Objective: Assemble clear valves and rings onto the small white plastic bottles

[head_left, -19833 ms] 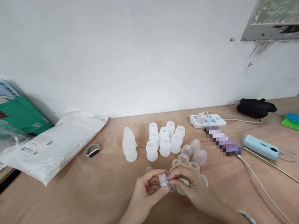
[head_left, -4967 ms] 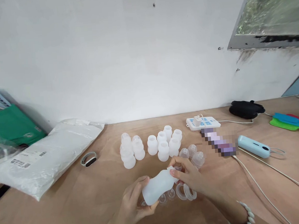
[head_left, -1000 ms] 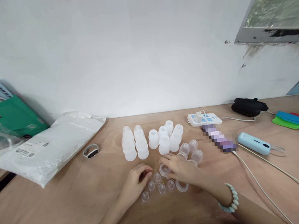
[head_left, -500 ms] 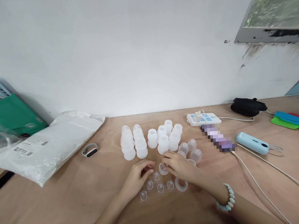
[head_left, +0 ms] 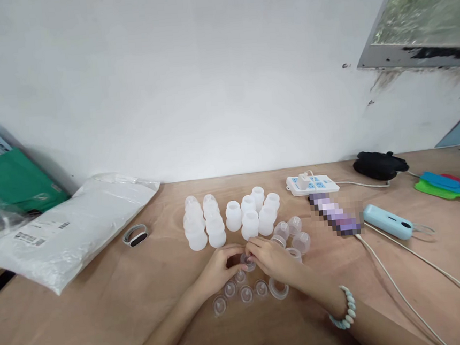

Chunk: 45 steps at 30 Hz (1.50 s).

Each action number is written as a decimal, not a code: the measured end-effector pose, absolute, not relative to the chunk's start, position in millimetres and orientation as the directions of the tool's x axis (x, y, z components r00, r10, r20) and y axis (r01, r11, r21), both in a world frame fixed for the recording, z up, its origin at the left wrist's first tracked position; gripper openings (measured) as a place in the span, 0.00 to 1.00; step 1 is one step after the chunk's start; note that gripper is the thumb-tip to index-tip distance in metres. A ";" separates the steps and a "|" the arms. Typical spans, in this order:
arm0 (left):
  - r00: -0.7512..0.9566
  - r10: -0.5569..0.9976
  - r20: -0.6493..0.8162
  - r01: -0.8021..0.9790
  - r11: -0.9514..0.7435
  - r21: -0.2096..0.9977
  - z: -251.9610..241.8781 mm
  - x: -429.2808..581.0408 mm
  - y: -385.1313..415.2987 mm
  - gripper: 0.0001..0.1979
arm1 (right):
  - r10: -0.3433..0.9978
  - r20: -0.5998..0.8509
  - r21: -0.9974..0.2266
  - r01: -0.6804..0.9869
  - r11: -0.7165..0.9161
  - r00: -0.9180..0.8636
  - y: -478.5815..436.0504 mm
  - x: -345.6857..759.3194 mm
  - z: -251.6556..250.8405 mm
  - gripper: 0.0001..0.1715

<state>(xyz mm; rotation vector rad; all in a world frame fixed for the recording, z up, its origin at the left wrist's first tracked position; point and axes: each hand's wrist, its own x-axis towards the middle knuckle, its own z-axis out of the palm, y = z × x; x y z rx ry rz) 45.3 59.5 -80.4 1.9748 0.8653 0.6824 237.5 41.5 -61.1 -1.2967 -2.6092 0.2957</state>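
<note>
Capped bottles (head_left: 197,238) stand upright at the left in two short files on the table (head_left: 86,324); these look finished. Nearer the person lie teats (head_left: 246,294), five of them, loose and fitted to nothing. The left hand (head_left: 220,267) reaches in just beyond them, its thumb and fingers set about the left side of a clear ring (head_left: 248,267); whether they clamp it, one cannot tell. Behind the hands stand the open bottles (head_left: 250,225), mouths bare, and they seem to outnumber the capped ones, so probably less than half is done. The ring is between the two hands, in front of those bottles. The right hand (head_left: 272,257) bunches its fingertips together over the ring; what they pinch, if anything, is hidden. Right of the teats lies a spare ring (head_left: 279,297), flat and unused, and beyond the right hand clear domes (head_left: 301,243) lie loose, also left to fit. Farther right are a power strip (head_left: 325,184) and a power bank (head_left: 387,222)
</note>
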 end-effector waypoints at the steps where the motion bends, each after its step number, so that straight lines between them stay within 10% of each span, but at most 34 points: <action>1: 0.611 0.780 0.136 0.313 -0.396 0.863 -81.0 45.0 59.7 0.06 | 0.799 0.098 -0.264 0.759 0.595 -0.593 41.5 237.3 -61.1 0.08; 36: 0.561 0.817 0.132 0.085 -0.215 0.973 -97.1 36.7 61.4 0.31 | 0.736 0.015 -0.151 0.726 0.671 -0.677 38.1 229.0 -35.2 0.10; 45: 0.542 0.833 0.111 0.112 -0.202 0.973 -100.1 34.6 62.7 0.23 | 0.803 0.238 -0.236 0.769 0.594 -0.547 68.9 243.1 34.2 0.16</action>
